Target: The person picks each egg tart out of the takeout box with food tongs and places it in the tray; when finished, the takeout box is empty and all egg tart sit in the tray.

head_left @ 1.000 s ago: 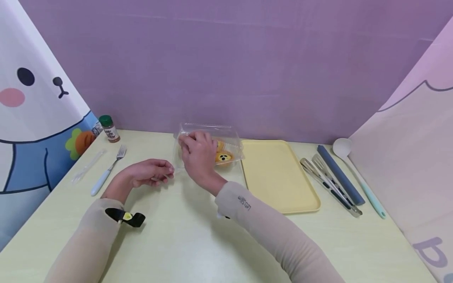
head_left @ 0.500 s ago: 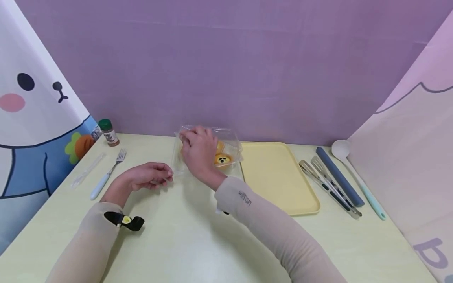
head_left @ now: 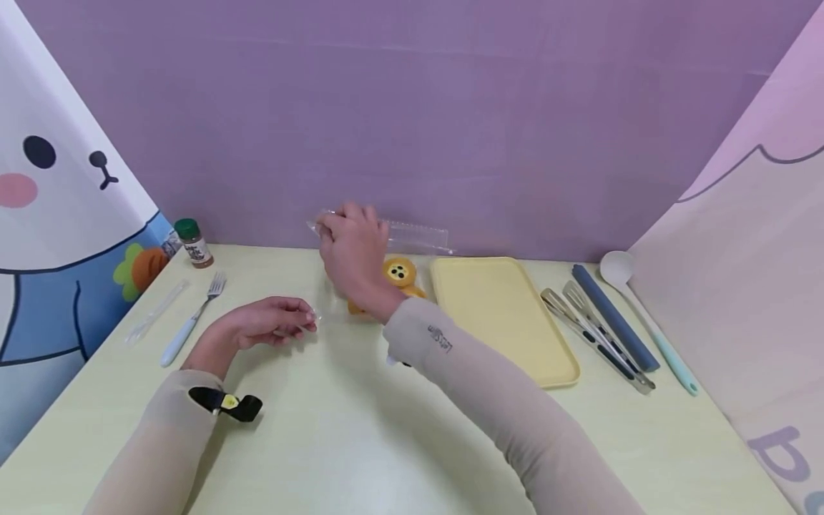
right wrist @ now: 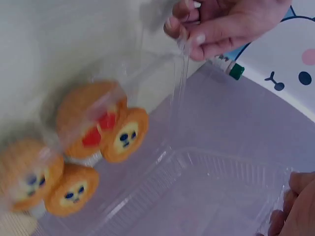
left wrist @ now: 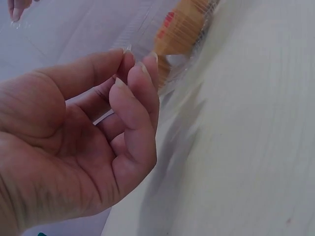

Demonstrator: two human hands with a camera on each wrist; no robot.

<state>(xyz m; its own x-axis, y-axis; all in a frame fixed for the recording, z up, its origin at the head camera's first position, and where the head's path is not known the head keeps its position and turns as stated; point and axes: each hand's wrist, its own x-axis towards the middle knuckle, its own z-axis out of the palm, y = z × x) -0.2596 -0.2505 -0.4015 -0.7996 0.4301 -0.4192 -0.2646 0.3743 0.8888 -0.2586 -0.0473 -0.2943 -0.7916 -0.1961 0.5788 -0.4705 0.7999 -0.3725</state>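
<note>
Clear lid (head_left: 418, 236) raised higher, edge pinched in right fingers (head_left: 330, 223), left fingers (left wrist: 133, 108) pinching container (right wrist: 160, 73) corner, buns (right wrist: 83, 118) just beyond

In the head view, the left arm (head_left: 148, 447) rises from the lower left of the frame to the left hand (head_left: 270, 322), left of centre, its thumb and forefinger pinched together. The left wrist view shows its palm (left wrist: 54, 162), the other fingers curled inward. The right arm (head_left: 515, 415) slants up from the lower right to the right hand (head_left: 355, 254), higher and near the centre, back toward the camera, fingers bent in a grip. Pale sleeves (head_left: 164, 422) cover both forearms.
</note>
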